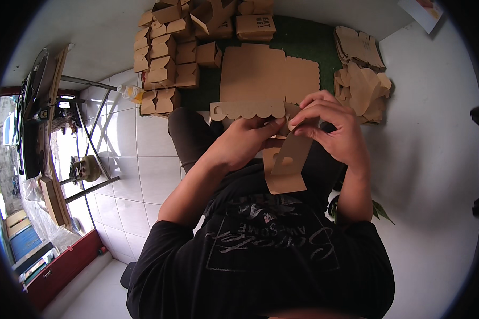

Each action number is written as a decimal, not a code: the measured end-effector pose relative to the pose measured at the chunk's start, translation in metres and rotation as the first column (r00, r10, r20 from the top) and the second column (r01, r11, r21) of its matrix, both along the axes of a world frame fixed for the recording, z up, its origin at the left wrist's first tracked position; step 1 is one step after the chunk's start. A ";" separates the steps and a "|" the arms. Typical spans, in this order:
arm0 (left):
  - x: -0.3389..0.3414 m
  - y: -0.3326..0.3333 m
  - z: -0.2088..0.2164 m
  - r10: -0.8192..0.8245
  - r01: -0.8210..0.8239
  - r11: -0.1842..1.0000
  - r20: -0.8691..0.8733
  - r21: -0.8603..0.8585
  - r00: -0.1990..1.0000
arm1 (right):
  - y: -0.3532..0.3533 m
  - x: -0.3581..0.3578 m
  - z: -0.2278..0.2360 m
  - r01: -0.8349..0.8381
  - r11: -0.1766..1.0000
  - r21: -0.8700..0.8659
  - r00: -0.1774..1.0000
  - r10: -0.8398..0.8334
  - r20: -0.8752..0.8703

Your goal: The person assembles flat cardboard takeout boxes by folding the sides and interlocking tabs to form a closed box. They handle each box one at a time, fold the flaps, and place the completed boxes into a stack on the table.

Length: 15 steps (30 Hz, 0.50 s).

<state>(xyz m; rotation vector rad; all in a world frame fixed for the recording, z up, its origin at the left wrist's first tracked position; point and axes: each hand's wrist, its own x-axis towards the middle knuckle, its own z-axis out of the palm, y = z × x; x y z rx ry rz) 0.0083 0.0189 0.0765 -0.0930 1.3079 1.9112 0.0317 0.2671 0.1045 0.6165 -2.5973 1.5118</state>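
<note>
A partly folded brown cardboard box (286, 181) is held up over my lap. It has a scalloped flap at its left and cut-out handle holes in its panels. My left hand (245, 139) grips the box at its middle, thumb by the scalloped edge. From the right, my right hand (332, 127) pinches the upper edge of a raised panel between thumb and fingers. Just beyond the hands lies a flat, unfolded cardboard blank (255, 69) with a wavy right edge. Parts of the box are hidden behind the fingers.
Folded cardboard boxes (162, 69) are piled at the far left on a green mat (303, 37). Stacked flat brown pieces (359, 48) and loose cardboard pieces (362, 90) lie at the far right. A plastic bottle (130, 94) and a metal-framed stand (90, 133) are at the left.
</note>
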 end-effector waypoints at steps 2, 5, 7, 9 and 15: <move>-0.001 -0.001 0.001 -0.019 0.019 1.000 -0.013 -0.001 1.000 | 0.001 0.000 0.000 0.003 1.000 -0.004 1.000 -0.003 0.007; -0.001 -0.001 0.003 -0.025 0.024 0.999 -0.037 -0.038 0.999 | 0.004 0.000 -0.001 0.000 1.000 0.008 1.000 0.000 -0.014; 0.000 -0.002 0.004 -0.015 0.011 0.998 -0.081 -0.054 0.997 | 0.005 -0.001 -0.001 -0.004 1.000 0.008 1.000 0.004 -0.013; -0.001 -0.001 0.006 -0.021 0.015 0.999 -0.122 -0.050 0.992 | 0.006 -0.002 -0.001 -0.005 1.000 -0.009 1.000 0.005 0.022; -0.002 -0.004 0.013 -0.068 0.035 0.987 -0.203 -0.159 0.977 | 0.006 -0.001 0.000 0.009 1.000 -0.012 0.999 -0.009 0.048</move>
